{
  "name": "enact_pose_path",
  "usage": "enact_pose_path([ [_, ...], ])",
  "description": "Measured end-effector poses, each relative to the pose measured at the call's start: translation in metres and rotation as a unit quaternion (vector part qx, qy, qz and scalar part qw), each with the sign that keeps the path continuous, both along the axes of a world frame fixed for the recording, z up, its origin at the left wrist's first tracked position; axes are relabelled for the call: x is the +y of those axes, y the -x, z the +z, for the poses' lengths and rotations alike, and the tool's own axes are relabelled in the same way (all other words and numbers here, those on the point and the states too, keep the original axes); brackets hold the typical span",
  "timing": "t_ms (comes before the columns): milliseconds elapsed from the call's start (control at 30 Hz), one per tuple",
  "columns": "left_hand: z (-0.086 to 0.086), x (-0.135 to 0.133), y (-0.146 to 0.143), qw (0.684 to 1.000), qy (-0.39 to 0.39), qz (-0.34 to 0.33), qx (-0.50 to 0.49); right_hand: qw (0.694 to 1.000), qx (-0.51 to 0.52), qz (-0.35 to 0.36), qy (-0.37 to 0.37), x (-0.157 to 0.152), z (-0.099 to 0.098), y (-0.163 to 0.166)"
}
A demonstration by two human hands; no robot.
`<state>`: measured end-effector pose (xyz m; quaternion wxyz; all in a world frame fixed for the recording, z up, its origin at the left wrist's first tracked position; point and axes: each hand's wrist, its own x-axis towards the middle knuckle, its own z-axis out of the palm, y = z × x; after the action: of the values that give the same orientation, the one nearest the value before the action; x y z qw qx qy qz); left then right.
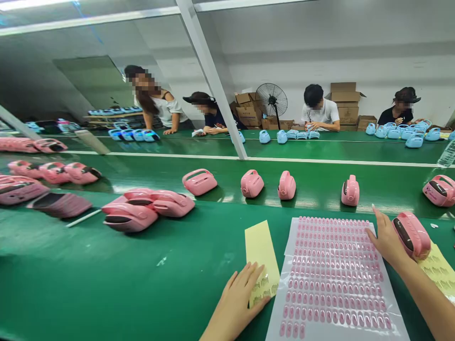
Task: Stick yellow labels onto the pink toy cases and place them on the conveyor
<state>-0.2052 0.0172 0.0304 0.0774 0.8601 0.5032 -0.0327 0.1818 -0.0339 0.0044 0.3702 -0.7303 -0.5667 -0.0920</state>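
Note:
My left hand [236, 298] lies with fingers stretched out over the lower part of a pale yellow label sheet [261, 244], which carries rows of small dark print. To its right is a large white sheet of pink oval stickers [334, 274] in rows, with part of the bottom row bare. My right hand [387, 239] is at that sheet's upper right edge, fingers extended and apart. Just beyond its wrist stands a pink handled device [414, 234] with a dark front panel. The forearm partly hides it. Neither hand grips anything that I can see.
Pink devices [252, 183] stand spaced along the green belt [227, 208] ahead. More are clustered at left [131, 215]. Another yellow label sheet [439, 267] lies at right. Across the line, several people sit or stand by blue devices [414, 140]; a white post [213, 76] slants between.

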Motion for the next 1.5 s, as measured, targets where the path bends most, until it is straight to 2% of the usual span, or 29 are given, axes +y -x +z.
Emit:
enact_pose_path([
  [100, -0.019, 0.007, 0.006, 0.998, -0.027, -0.029, -0.041, 0.996, -0.05, -0.053, -0.043, -0.021, 0.028, -0.012],
  [167, -0.028, 0.013, 0.009, 0.997, -0.044, -0.027, -0.065, 0.989, -0.069, -0.125, -0.025, -0.033, 0.039, -0.026],
  [233, -0.034, 0.018, 0.012, 0.994, -0.06, -0.022, -0.089, 0.982, -0.063, -0.173, 0.034, -0.043, 0.043, -0.039],
  [367, -0.038, 0.023, 0.016, 0.989, -0.048, -0.038, -0.132, 0.967, 0.021, -0.202, 0.153, -0.053, 0.039, -0.051],
  [467, -0.042, 0.024, 0.019, 0.987, -0.031, -0.045, -0.151, 0.95, 0.044, -0.246, 0.184, -0.054, 0.041, -0.053],
  [533, -0.049, 0.025, 0.02, 0.986, -0.031, -0.034, -0.161, 0.948, 0.051, -0.263, 0.173, -0.054, 0.043, -0.055],
  [733, -0.072, 0.031, 0.021, 0.982, -0.075, 0.027, -0.172, 0.952, 0.187, -0.236, 0.052, -0.055, 0.045, -0.067],
  [933, -0.064, 0.048, 0.02, 0.986, -0.118, 0.021, -0.113, 0.933, 0.311, -0.179, -0.036, -0.052, 0.05, -0.062],
  [1067, -0.053, 0.052, 0.017, 0.991, -0.107, -0.007, -0.082, 0.921, 0.369, -0.109, -0.064, -0.048, 0.053, -0.057],
  [1233, -0.044, 0.045, 0.014, 0.992, -0.094, -0.017, -0.082, 0.892, 0.44, -0.044, -0.091, -0.04, 0.053, -0.05],
  [1333, -0.047, 0.044, 0.015, 0.992, -0.098, -0.02, -0.082, 0.884, 0.459, -0.018, -0.086, -0.033, 0.054, -0.046],
  [1500, -0.06, 0.054, 0.02, 0.989, -0.112, -0.023, -0.098, 0.898, 0.429, -0.026, -0.093, -0.023, 0.058, -0.035],
])
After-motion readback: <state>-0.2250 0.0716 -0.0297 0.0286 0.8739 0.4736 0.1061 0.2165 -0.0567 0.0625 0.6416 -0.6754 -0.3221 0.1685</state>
